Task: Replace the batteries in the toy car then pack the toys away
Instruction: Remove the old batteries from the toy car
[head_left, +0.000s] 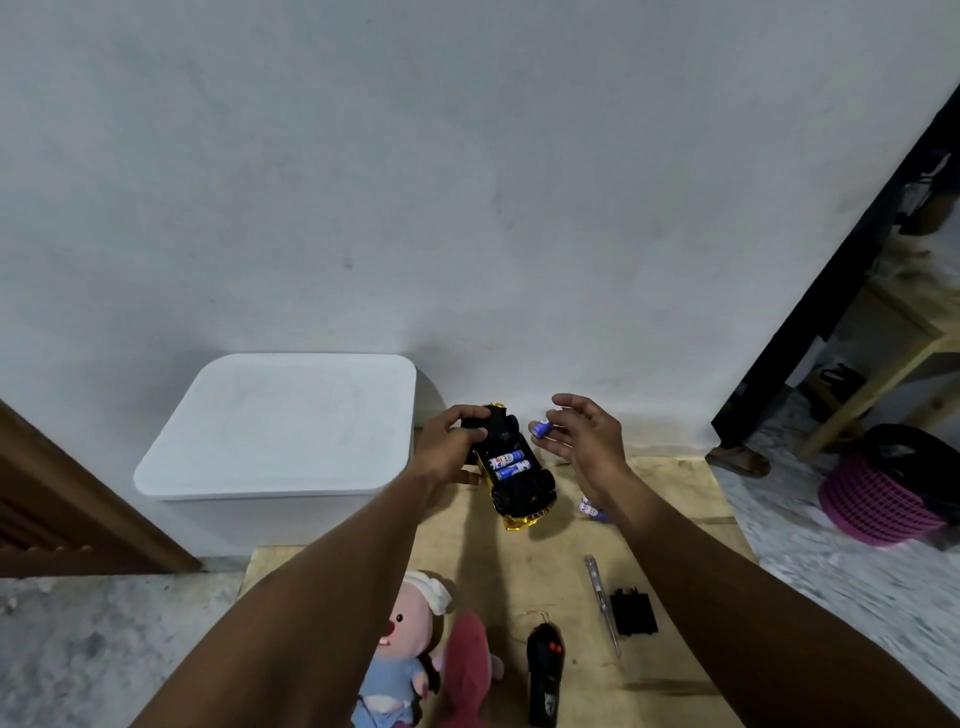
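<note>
A black and gold toy car (514, 483) is held upside down above the wooden table (670, 499), its battery bay uncovered with two blue-and-white batteries (511, 466) lying in it. My left hand (457, 441) grips the car's far end. My right hand (587, 436) hovers just right of the car and pinches one blue battery (541, 428) between thumb and fingers. More loose batteries (591, 508) lie on the table, partly hidden under my right wrist. The black battery cover (632, 612) rests beside a screwdriver (601, 597).
A white lidded storage box (280, 426) stands at the left against the wall. On the near table lie a black remote control (543, 670), a pink plush doll (402, 649) and a red plush (467, 670). A pink basket (878, 504) sits on the floor at right.
</note>
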